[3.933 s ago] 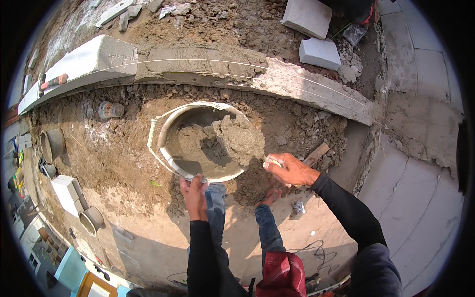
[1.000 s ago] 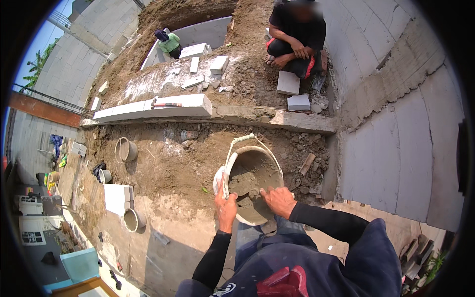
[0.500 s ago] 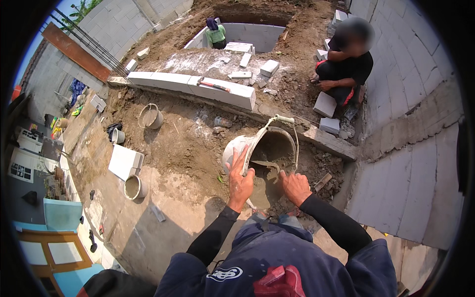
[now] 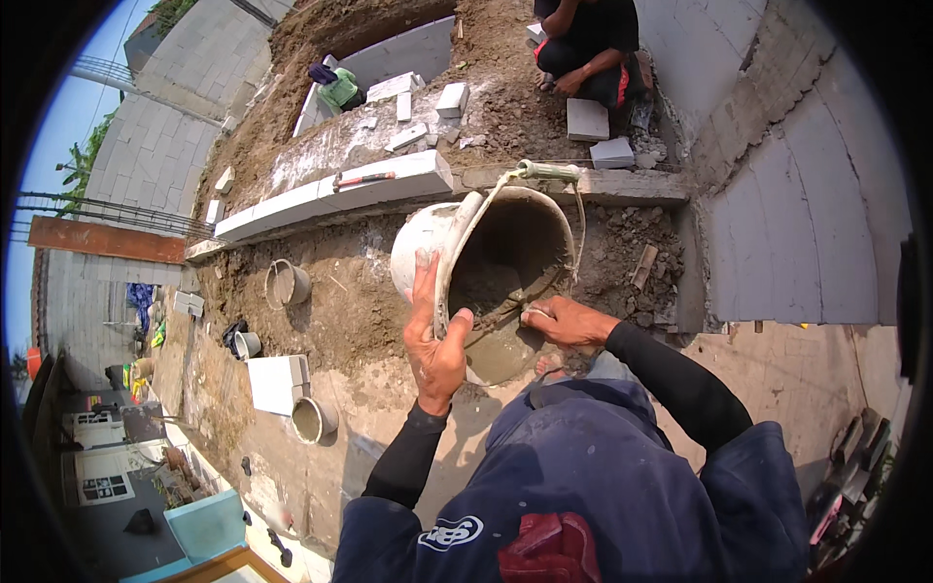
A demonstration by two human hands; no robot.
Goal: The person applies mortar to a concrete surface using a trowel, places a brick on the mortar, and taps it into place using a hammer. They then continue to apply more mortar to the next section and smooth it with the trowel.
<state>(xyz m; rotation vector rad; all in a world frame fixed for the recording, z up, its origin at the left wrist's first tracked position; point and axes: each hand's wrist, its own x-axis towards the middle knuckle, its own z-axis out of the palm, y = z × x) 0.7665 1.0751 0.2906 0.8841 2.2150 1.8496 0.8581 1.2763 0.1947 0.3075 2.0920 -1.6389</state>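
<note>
A large white bucket (image 4: 420, 255) is tipped toward me, grey mortar coating its inside. My left hand (image 4: 437, 350) grips its left rim, fingers spread along the outer wall and thumb over the edge. My right hand (image 4: 573, 322) is closed at the bucket's mouth around what looks like a trowel (image 4: 513, 305), its blade partly hidden in the shade and mortar. Wet grey mortar (image 4: 501, 352) lies directly below the mouth; whether a second container holds it I cannot tell. The bucket's wire handle with a pale grip (image 4: 549, 171) stands at the far side.
Beyond the bucket runs a low white block wall (image 4: 330, 197) with a red-handled hammer (image 4: 363, 181) on it. Smaller buckets (image 4: 288, 284) and white blocks (image 4: 276, 385) stand at left. One person (image 4: 588, 58) squats at far right; another (image 4: 340, 89) is in the pit.
The bucket has tipped further toward me, its mouth now facing me more. My right hand has shifted slightly left with the trowel. The view has turned and moved.
</note>
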